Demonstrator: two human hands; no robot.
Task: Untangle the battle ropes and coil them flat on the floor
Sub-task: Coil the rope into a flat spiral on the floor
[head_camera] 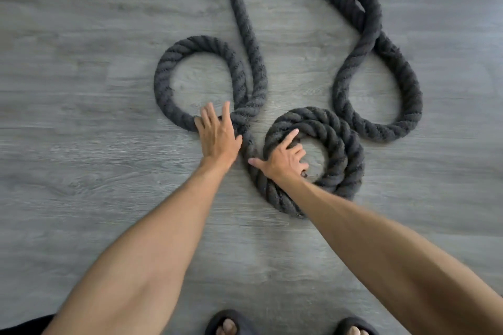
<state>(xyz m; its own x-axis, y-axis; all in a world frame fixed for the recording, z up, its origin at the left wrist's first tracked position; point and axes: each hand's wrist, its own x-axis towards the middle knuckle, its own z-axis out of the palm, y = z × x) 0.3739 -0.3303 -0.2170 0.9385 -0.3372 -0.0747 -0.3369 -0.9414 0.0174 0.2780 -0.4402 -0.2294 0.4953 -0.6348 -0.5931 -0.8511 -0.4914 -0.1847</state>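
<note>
Now, L hand [217, 134]: flat, fingers straight, pressing rope [246, 35] at left loop's crossing.
R hand [284, 160]: fingers curled, gripping coil [340, 144], inner turn.
Floor [81, 171]: grey wood.

Soft, even daylight, pale glare on the grey wood-look floor [81, 35] top right, slight blur, wide-angle edge bending.

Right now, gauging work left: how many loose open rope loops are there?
2: a left loop at the left hand, a right loop beside the tight coil; rope beyond frame is hidden.
</note>
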